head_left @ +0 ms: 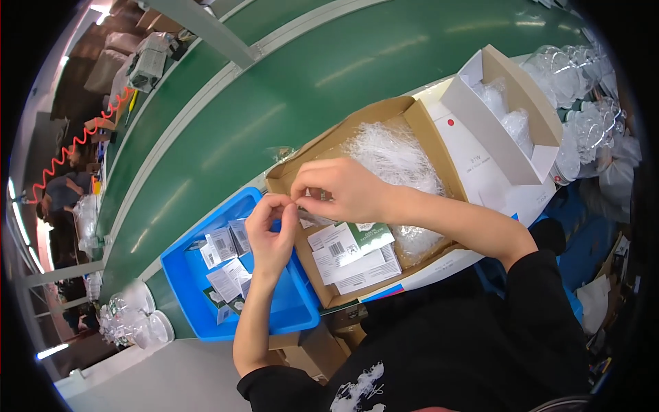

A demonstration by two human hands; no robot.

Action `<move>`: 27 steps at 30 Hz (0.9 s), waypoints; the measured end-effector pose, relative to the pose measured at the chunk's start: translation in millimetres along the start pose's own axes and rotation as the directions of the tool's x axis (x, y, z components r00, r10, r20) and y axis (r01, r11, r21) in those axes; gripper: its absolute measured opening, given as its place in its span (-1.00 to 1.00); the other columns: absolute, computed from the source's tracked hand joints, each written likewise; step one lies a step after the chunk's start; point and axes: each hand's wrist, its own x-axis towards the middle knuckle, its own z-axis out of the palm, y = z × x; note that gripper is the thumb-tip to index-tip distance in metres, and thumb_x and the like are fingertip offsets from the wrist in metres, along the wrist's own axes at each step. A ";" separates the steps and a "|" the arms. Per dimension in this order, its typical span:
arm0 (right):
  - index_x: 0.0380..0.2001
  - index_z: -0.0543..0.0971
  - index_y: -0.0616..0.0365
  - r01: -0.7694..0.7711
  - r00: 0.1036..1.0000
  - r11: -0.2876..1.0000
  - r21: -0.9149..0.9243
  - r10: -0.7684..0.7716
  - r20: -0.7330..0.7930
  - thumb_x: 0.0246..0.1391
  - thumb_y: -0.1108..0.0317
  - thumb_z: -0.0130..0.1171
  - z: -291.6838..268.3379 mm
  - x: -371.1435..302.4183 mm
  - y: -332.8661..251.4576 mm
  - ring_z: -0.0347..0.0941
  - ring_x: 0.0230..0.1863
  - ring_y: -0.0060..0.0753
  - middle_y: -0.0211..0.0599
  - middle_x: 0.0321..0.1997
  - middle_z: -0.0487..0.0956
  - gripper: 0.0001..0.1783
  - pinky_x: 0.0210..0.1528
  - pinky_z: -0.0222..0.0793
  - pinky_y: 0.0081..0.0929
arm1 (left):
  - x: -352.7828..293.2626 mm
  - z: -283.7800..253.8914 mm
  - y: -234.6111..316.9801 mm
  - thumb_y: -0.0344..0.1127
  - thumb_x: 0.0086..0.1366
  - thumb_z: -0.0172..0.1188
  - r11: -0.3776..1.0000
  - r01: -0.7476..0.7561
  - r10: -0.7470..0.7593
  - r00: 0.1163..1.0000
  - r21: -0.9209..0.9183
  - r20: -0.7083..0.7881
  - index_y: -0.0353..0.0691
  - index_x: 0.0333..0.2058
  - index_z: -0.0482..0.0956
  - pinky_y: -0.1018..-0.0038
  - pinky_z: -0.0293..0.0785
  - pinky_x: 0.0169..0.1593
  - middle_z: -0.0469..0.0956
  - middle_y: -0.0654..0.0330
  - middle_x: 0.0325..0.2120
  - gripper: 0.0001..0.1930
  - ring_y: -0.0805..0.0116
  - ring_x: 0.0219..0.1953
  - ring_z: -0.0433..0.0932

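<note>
My left hand [270, 232] and my right hand [343, 189] meet at the fingertips above the near left side of a shallow cardboard tray [429, 130]. Both are closed in a pinch, and whatever lies between the fingers is too small to make out. Beneath my right forearm, a stack of green and white printed cards [353, 257] lies in the tray. Behind that arm is a heap of thin white plastic strings [395, 151]. A blue plastic bin [195, 309] stands beside the tray, under my left wrist, with several small folded cards with barcodes [221, 246] inside.
A green conveyor belt [288, 89] runs along the far side. At the right, an open white box [473, 130] holds clear plastic bags [516, 130]. Clear plastic jars [583, 123] crowd the far right, and more clear containers [141, 323] stand at the lower left.
</note>
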 end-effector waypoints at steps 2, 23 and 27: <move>-0.38 0.56 0.20 -0.048 0.999 0.999 -0.008 0.048 0.009 0.01 0.44 0.23 -2.3 -1.1 0.1 0.54 -0.43 -0.43 -0.33 -0.39 0.57 -0.90 -0.43 0.46 -0.52 | -3.3 0.9 -2.5 -0.56 0.24 0.17 1.000 0.001 -0.001 1.000 0.014 -0.001 -0.39 -0.33 0.51 0.66 0.45 -0.31 0.54 0.25 -0.43 -0.96 0.58 -0.42 0.52; -0.38 0.56 0.22 -0.031 0.999 1.000 -0.005 0.031 0.028 0.01 0.46 0.22 -5.1 1.7 -3.4 0.52 -0.44 -0.45 -0.33 -0.41 0.56 -0.91 -0.44 0.46 -0.53 | -1.3 -0.7 -3.1 -0.56 0.22 0.18 0.996 -0.048 0.046 0.999 0.078 0.021 -0.37 -0.34 0.51 0.64 0.42 -0.38 0.53 0.22 -0.44 -0.96 0.56 -0.44 0.52; -0.37 0.57 0.22 -0.035 0.999 0.999 -0.024 0.036 0.026 0.01 0.47 0.22 -6.7 1.5 -0.2 0.52 -0.44 -0.44 -0.33 -0.41 0.56 -0.91 -0.43 0.47 -0.53 | -0.5 2.9 -2.1 -0.56 0.22 0.19 0.994 -0.046 0.044 0.999 0.101 0.024 -0.37 -0.34 0.51 0.64 0.41 -0.40 0.53 0.23 -0.45 -0.96 0.56 -0.46 0.51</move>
